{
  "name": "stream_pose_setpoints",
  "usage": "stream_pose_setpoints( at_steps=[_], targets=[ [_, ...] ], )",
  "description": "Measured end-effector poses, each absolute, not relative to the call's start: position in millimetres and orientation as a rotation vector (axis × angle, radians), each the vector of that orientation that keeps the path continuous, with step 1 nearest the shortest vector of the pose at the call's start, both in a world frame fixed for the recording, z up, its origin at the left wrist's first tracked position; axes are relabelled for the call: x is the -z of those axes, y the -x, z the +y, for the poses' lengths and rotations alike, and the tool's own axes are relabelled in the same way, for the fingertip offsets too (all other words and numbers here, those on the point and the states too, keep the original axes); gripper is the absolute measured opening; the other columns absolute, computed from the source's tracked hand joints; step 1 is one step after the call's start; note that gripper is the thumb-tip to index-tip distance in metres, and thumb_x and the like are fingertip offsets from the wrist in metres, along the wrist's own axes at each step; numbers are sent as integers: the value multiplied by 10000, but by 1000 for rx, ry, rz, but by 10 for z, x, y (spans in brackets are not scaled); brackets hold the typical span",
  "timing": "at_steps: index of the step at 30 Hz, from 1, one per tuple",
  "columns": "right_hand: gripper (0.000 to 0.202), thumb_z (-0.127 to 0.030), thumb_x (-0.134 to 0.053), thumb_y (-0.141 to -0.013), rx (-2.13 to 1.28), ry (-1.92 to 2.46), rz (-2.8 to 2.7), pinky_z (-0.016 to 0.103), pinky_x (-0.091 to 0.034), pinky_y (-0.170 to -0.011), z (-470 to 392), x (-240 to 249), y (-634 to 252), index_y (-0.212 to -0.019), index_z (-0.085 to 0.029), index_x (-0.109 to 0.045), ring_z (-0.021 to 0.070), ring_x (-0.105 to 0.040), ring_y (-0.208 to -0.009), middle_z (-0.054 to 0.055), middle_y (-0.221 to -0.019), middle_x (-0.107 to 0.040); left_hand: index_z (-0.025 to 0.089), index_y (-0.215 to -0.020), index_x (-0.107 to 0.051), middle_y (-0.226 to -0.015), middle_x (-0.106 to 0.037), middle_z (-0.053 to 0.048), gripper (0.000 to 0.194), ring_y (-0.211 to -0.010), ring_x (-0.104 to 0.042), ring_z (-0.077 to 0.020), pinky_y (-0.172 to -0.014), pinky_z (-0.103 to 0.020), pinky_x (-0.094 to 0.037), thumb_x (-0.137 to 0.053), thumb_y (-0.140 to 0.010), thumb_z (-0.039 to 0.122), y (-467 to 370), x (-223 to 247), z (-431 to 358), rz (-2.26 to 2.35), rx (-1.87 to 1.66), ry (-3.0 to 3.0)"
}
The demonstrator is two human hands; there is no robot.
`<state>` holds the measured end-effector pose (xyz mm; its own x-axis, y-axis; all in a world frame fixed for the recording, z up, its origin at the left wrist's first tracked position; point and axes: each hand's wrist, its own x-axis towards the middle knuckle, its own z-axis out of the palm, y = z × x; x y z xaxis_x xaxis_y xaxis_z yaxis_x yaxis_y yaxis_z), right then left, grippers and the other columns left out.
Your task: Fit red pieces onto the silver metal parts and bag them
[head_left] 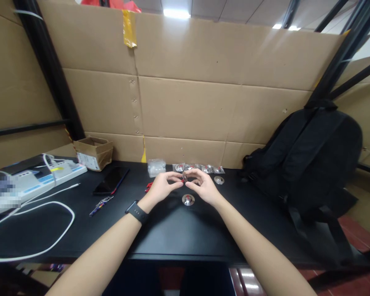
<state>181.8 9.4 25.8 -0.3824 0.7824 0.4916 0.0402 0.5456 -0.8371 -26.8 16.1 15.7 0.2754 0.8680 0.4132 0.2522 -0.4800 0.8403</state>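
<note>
Round metal piece (184, 176) is tilting nearly on edge above the middle of the black surface (185, 240), between the fingertips of the two hands. The right hand (200, 185) is pinching it between thumb and fingers, while the left hand (168, 186) is bringing its bent fingers and thumb to the other side; whether these are gripping it too, I cannot tell. A shiny disc with a red centre (188, 200) is lying just below the hands, and a flat ring-like disc (218, 180) is lying beyond the right hand. Four clear packets (206, 169) are lining up near the cardboard wall (185, 111), with a clear plastic bundle (156, 167) sitting to their left. Something red (148, 187) is showing beside the left hand, partly hidden by it. Farther left, a phone (111, 181), a bunch of keys (100, 206), an opened carton (94, 153) and a white cable (74, 218) are lying about, and a black backpack (320, 152) is leaning at the right
</note>
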Motion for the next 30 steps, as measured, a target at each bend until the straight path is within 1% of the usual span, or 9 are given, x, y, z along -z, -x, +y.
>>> stream_pose_setpoints(
  at_steps=[3,5,9,14,21,26,30],
  targets=[
    [334,-309,-753,-816,-881,687,-1833,353,-540,-865,68,-270,-1800,-1123,-255,-634,241,-635,-1141,80,-1235,-657,183,-936,-780,-947,-790,-66,241,-909,-733,-248,-858,-341,-570,-746,-787,369,241,-132,157,1032,-1191,-1905],
    [326,-295,-749,-819,-864,679,-1842,357,-536,-868,56,-273,-1791,-1123,-257,-635,240,-636,-1136,79,-1233,-658,187,-903,-793,-934,-792,-61,225,-904,-732,-254,-860,-347,-564,-733,-801,377,228,-119,159,1035,-1202,-1919],
    [321,-297,-747,-819,-847,691,-1852,371,-536,-872,46,-277,-1790,-1119,-254,-639,245,-635,-1136,81,-1227,-663,203,-887,-803,-949,-794,-50,220,-912,-728,-256,-884,-354,-546,-738,-799,393,215,-95,176,1026,-1250,-1920],
    [353,-285,-763,-805,-876,672,-1851,370,-534,-876,48,-278,-1808,-1133,-253,-637,243,-639,-1133,82,-1227,-664,217,-898,-806,-943,-794,-47,237,-892,-725,-249,-859,-350,-542,-744,-798,422,223,-93,182,1025,-1311,-1885],
    [373,-285,-786,-780,-906,666,-1819,365,-540,-851,60,-250,-1797,-1123,-241,-646,249,-654,-1110,90,-1203,-675,241,-829,-809,-903,-784,-50,152,-879,-697,-224,-858,-345,-503,-746,-809,378,227,-117,126,1168,-1370,-2070],
    [364,-255,-785,-781,-908,662,-1820,363,-541,-851,53,-252,-1802,-1121,-245,-654,249,-661,-1102,86,-1196,-679,260,-884,-812,-916,-782,-50,174,-903,-680,-226,-854,-352,-484,-711,-844,397,208,-146,90,1213,-1384,-2093],
    [372,-242,-788,-776,-900,659,-1814,361,-544,-850,53,-253,-1810,-1123,-249,-652,246,-665,-1095,81,-1191,-683,262,-857,-807,-917,-780,-47,163,-926,-671,-228,-859,-360,-472,-692,-858,378,195,-156,67,1223,-1379,-2136]
  ],
)
